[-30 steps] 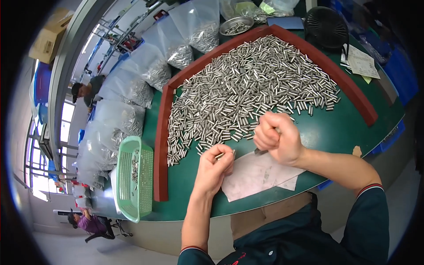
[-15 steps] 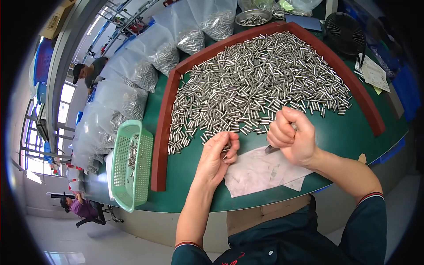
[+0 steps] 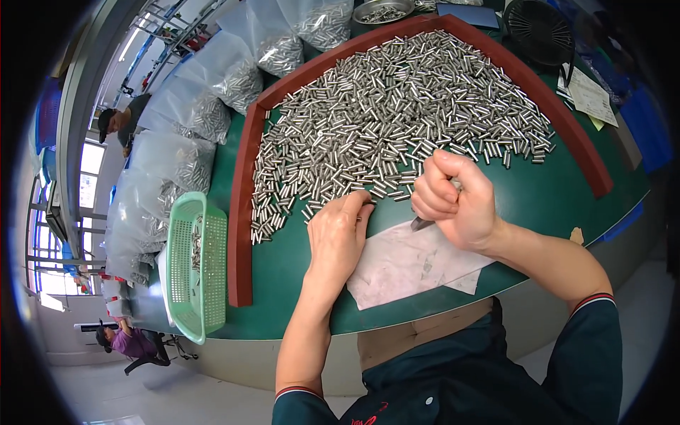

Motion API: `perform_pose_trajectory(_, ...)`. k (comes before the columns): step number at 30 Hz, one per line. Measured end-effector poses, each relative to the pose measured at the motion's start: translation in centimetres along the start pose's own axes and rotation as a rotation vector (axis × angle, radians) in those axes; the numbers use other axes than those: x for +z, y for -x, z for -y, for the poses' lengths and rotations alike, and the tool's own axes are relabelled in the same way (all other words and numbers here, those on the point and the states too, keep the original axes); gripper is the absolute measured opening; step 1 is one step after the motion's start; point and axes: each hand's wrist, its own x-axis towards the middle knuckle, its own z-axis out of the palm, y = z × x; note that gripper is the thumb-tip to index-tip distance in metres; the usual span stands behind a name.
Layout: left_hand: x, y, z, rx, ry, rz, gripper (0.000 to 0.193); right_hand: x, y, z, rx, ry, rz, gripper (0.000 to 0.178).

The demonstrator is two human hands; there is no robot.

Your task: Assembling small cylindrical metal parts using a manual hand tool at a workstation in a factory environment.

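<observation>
A wide heap of short, shiny metal pins (image 3: 397, 106) covers the green table (image 3: 283, 283). My left hand (image 3: 336, 230) is palm down at the heap's near edge, its fingers curled, with thumb and forefinger close together. What they grip is mostly hidden by the hand. My right hand (image 3: 457, 202) is closed in a fist above a stained white cloth (image 3: 404, 265). The dark end of an object (image 3: 421, 224) sticks out below that fist; the rest of it is hidden inside.
A dark red frame (image 3: 242, 212) borders the heap. Left of it stands a green basket (image 3: 216, 283) holding some pins. Clear bags of pins (image 3: 241, 78) line the far left. A metal bowl (image 3: 382, 10) and a black fan (image 3: 540, 32) are at the back. Two people are farther off left.
My left hand has turned from palm up, with pins at its fingers, to palm down at the heap's edge. The right fist stays closed over the cloth. The whole view has shifted slightly.
</observation>
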Motion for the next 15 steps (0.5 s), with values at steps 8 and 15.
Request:
perform_pose_trajectory(8,-1.3,0.5,-2.3,-0.2,0.309,0.148,0.009,-0.1,0.3,0.1,-0.023,0.01,-0.013,0.04)
perform_pose_trajectory(15,-0.7,1.5,-2.9,-0.175,0.334,0.255,0.011,0.3,0.7,-1.0,-0.084,0.092,0.017,0.041)
